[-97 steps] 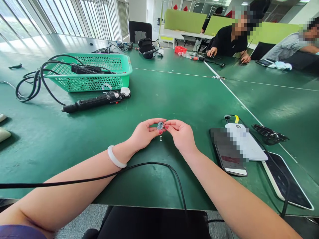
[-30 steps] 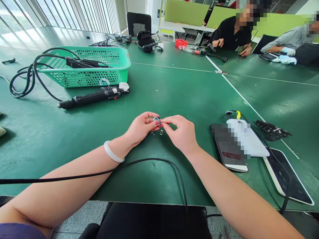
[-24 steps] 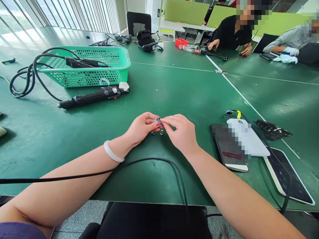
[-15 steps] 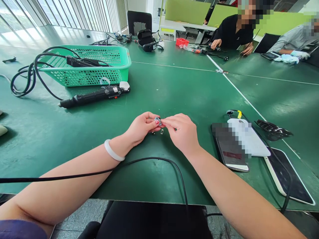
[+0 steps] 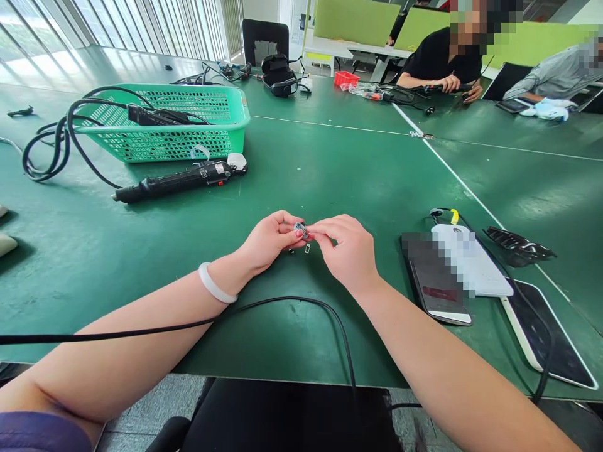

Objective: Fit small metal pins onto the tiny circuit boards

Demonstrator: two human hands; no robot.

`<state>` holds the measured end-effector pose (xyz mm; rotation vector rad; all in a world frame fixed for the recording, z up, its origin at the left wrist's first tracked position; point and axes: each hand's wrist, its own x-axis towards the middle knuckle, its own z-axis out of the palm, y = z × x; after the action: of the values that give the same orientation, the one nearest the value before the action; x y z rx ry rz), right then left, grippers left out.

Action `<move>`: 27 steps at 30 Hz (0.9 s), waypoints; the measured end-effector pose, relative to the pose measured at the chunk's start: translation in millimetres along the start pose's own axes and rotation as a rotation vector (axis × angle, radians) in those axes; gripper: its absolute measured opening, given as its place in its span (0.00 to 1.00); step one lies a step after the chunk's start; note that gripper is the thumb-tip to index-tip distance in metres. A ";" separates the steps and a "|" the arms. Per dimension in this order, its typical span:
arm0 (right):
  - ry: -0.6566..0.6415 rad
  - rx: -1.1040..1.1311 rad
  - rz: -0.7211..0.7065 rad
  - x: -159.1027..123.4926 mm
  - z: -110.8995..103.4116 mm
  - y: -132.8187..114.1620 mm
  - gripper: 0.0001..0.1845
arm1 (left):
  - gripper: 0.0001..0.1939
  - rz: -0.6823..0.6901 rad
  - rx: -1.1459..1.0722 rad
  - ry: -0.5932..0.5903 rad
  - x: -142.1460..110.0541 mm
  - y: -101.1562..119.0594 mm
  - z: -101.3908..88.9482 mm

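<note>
Over the green table, at twelve o'clock from the person, one small grey part sits pinched between thumb and fingers of the left hand, the nearer of the two. From it, that hand lies at eight o'clock, the right hand at four, thumb and forefinger nearly together by its edge; whether they grip anything I cannot tell, nor its long axis. One pale rectangular piece lies at five o'clock, its length running roughly twelve to six. One basket and one corded tool lie toward ten, three phone-like devices toward four.
</note>
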<state>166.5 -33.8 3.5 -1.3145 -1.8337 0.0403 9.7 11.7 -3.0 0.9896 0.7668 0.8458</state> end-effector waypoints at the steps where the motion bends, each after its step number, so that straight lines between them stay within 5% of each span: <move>1: 0.006 0.013 0.010 0.3 -0.7 -0.3 0.11 | 0.10 0.002 0.006 -0.014 -0.2 -0.5 -0.1; 27: 0.030 -0.009 -0.120 -0.7 -4.5 5.8 0.13 | 0.03 -0.137 -0.125 -0.063 -2.9 5.6 2.5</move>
<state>173.9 -33.7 3.2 -1.2027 -1.8857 -0.0515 9.1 9.9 3.5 0.8391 0.7115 0.7313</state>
